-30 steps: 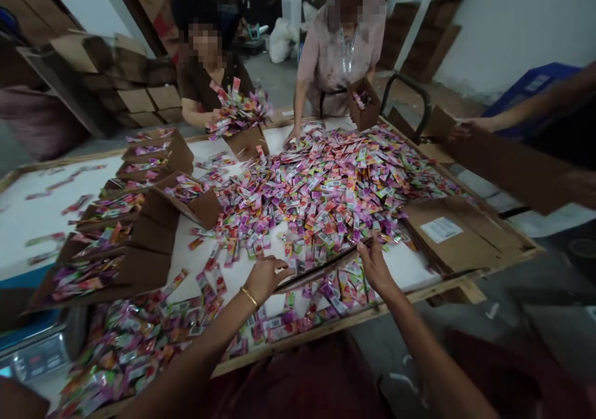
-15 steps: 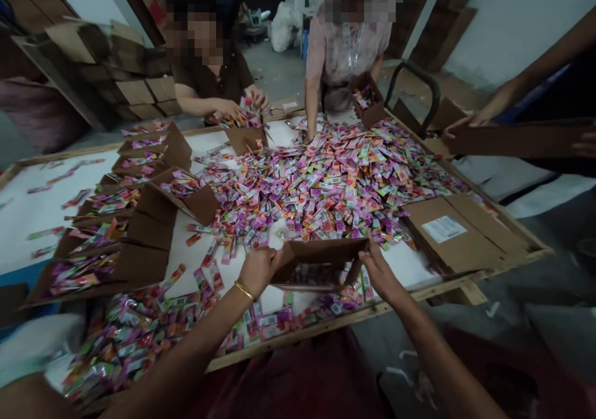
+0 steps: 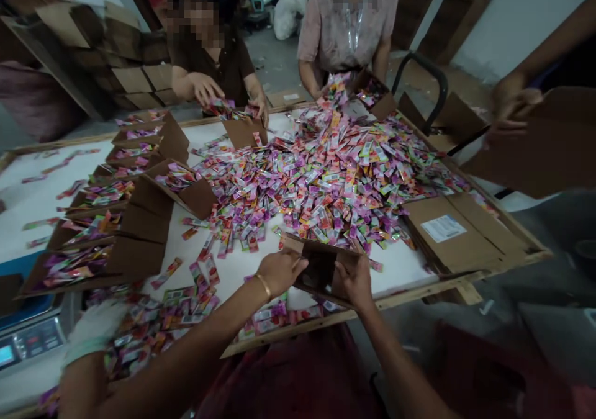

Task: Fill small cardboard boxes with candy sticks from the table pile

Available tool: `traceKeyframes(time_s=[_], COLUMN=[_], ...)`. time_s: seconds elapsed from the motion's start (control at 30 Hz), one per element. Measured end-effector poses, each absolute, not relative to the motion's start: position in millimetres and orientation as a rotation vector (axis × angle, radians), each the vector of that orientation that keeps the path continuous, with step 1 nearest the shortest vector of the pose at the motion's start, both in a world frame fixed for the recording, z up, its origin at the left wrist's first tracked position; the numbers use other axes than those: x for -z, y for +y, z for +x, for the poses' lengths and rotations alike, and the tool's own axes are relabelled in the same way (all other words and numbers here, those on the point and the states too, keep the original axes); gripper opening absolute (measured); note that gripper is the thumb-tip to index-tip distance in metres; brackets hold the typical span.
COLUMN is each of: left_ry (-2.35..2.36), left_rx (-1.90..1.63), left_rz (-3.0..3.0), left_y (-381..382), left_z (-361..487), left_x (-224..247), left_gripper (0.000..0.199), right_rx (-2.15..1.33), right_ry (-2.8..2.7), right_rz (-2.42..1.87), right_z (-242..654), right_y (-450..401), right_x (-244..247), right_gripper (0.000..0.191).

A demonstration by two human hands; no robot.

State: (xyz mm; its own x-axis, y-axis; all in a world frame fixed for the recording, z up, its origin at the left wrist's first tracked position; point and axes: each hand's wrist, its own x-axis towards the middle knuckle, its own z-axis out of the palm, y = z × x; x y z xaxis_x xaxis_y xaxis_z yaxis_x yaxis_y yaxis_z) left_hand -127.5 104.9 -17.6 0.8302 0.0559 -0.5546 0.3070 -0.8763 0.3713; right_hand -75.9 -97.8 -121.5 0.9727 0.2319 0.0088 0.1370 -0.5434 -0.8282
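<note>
An unfilled-looking brown cardboard box (image 3: 321,270) is held between my hands over the near edge of the table, its dark inside facing me. My left hand (image 3: 280,272), with a gold bracelet on the wrist, grips the box's left side. On the box's right side, my right hand (image 3: 356,279) is closed with the thumb at the inner edge. Just beyond lies a large heap of small pink, purple and green packets (image 3: 321,183) on the white tabletop (image 3: 400,264). A few loose packets (image 3: 288,315) lie below the box.
Filled boxes (image 3: 144,220) stand in a row at left, near a scale (image 3: 35,341) and a gloved hand (image 3: 95,326). Two people work across the table, each at a box. Flat cartons (image 3: 465,233) lie at right, where another person holds cardboard (image 3: 540,146).
The box in my hands has tilted and turned, and my hands are closer together. Across the table, one person has lifted packets to a box. A gloved hand shows more at lower left.
</note>
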Motion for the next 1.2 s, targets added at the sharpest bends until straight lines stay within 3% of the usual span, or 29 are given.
traceKeyframes(time_s=[0.17, 0.33, 0.5, 0.6, 0.77, 0.97, 1.1, 1.2], left_ry=[0.519, 0.924, 1.076, 1.075, 0.818, 0.723, 0.776, 0.757], left_rx=[0.444, -0.002, -0.254, -0.326, -0.189, 0.004, 0.075, 0.291], left_rz=[2.532, 2.298, 1.883, 1.696, 1.863, 1.889, 1.802, 1.914], left_y=[106, 89, 87, 90, 88, 103, 147, 161], left_z=[-150, -130, -129, -135, -139, -145, -91, -17], left_x=[40, 82, 103, 109, 114, 118, 118, 129], left_gripper=[0.027, 0.015, 0.046, 0.039, 0.042, 0.048, 0.042, 0.06], right_rx=[-0.298, -0.62, -0.423, -0.155, -0.13, -0.26, -0.513, -0.552], right_ry=[-0.247, -0.768, -1.487, -1.485, -1.364, -1.276, -1.364, -1.406], right_rz=[-2.034, -2.219, -2.574, -2.776, -2.758, -2.76, -2.712, -2.705], right_z=[-65, -36, -84, -108, -97, -89, -90, -97], right_y=[-115, -116, -86, -80, -78, -62, -56, -54], right_x=[107, 52, 54, 78, 89, 84, 90, 105], right_gripper=[0.084, 0.066, 0.076, 0.065, 0.052, 0.096, 0.108, 0.11])
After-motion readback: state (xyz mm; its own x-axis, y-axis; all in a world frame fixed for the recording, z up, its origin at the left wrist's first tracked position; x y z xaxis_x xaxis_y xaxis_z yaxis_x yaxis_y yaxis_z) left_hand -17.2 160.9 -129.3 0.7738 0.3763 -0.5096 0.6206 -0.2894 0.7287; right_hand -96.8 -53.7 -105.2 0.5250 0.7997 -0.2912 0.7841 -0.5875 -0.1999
